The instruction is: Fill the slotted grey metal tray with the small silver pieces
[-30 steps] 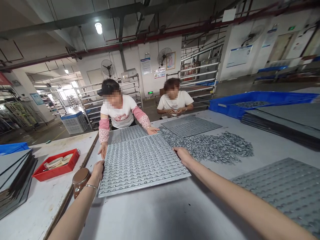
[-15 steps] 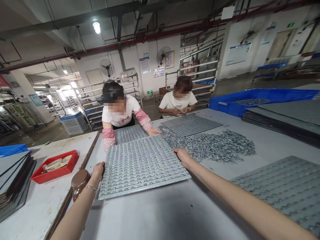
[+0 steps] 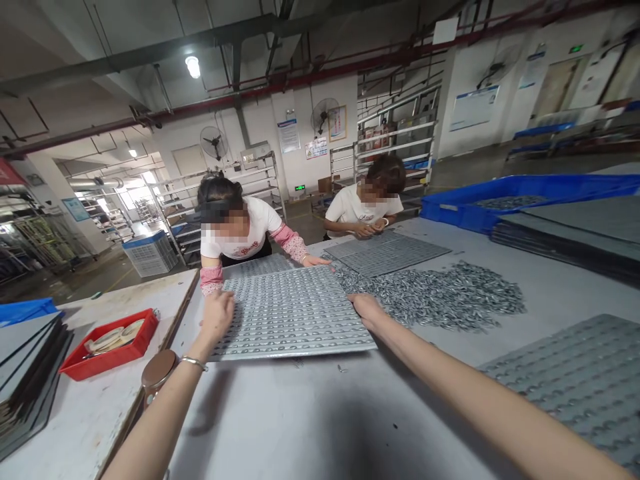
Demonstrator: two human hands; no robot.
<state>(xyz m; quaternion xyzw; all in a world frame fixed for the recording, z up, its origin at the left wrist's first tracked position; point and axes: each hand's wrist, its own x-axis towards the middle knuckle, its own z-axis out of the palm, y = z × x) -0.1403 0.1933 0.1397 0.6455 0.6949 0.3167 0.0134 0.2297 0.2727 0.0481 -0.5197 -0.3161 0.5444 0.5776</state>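
A grey board [image 3: 295, 310] with rows of small shiny metal pieces on it is raised over the table. My left hand [image 3: 218, 316] is closed on its left edge, with the fingertips partly hidden. At the right edge my right hand [image 3: 366, 311] grips the board, its fingers mostly underneath. A co-worker's hand [image 3: 318, 261] is at the far right corner of the same board. Beyond it lies another studded board [image 3: 265, 265], partly covered. To the right of my right hand spreads a heap of small metal pieces [image 3: 450, 297].
A second person works at a board [image 3: 390, 252] across the table. Another board [image 3: 580, 373] lies at right, near a blue bin [image 3: 460, 217] and stacked boards [image 3: 575, 233]. On the left are a red tray [image 3: 110, 360] and a brown lidded jar [image 3: 159, 370].
The held board's near edge has risen and moved away from me. My left hand has shifted up and right along the left edge. A few loose pieces now show below the near edge.
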